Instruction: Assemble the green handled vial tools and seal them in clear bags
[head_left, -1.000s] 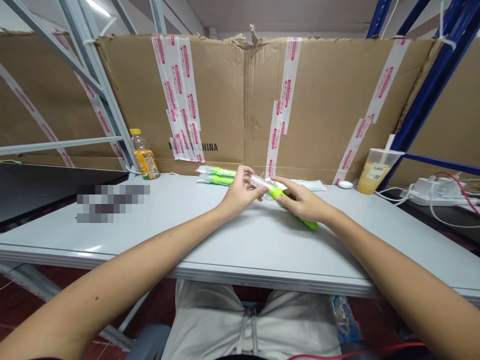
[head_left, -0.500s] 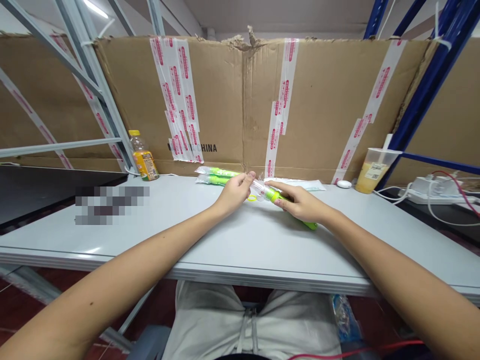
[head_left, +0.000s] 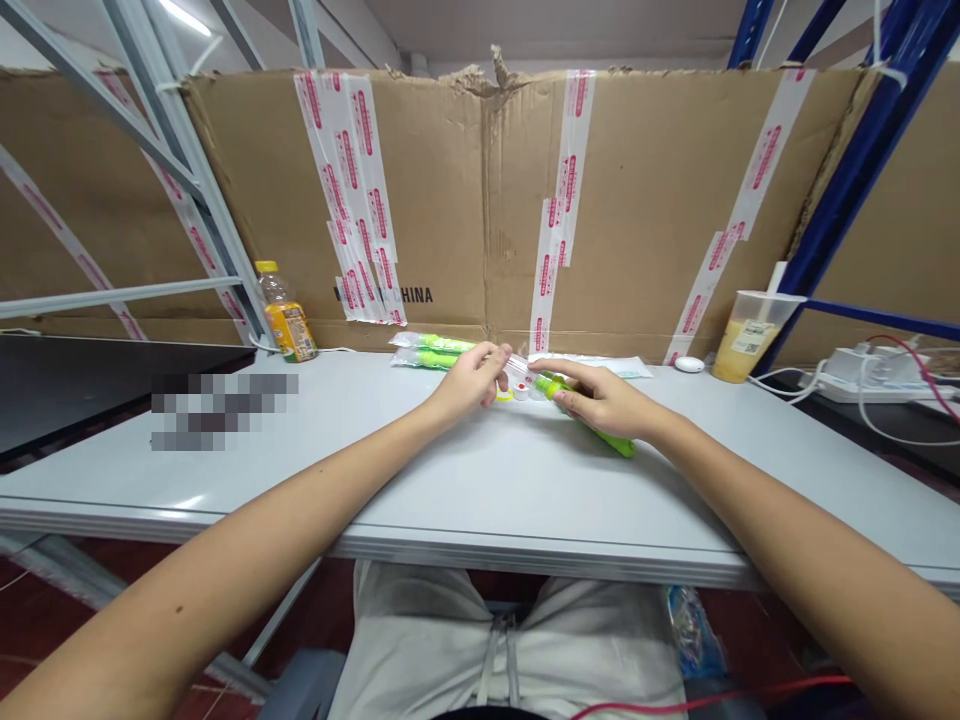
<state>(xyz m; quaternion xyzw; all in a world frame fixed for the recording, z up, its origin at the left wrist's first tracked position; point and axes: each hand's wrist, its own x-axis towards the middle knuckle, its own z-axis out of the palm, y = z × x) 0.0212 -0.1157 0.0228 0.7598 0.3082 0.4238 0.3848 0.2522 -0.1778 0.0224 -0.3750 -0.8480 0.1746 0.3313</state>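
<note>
While the head view showed the right hand (head_left: 604,402) grasping the green tube (head_left: 617,443), presumably to steady its slant, the clear end (head_left: 517,370) reached toward the left hand (head_left: 471,380), whose grip (its curled fingers hid the contact) I could not tell. Beneath them spread a pale, glossy tabletop (head_left: 480,490), with wrapped green packets (head_left: 429,358) near its back edge, and a taped cardboard panel (head_left: 442,200) stood behind, between metal frames.
</note>
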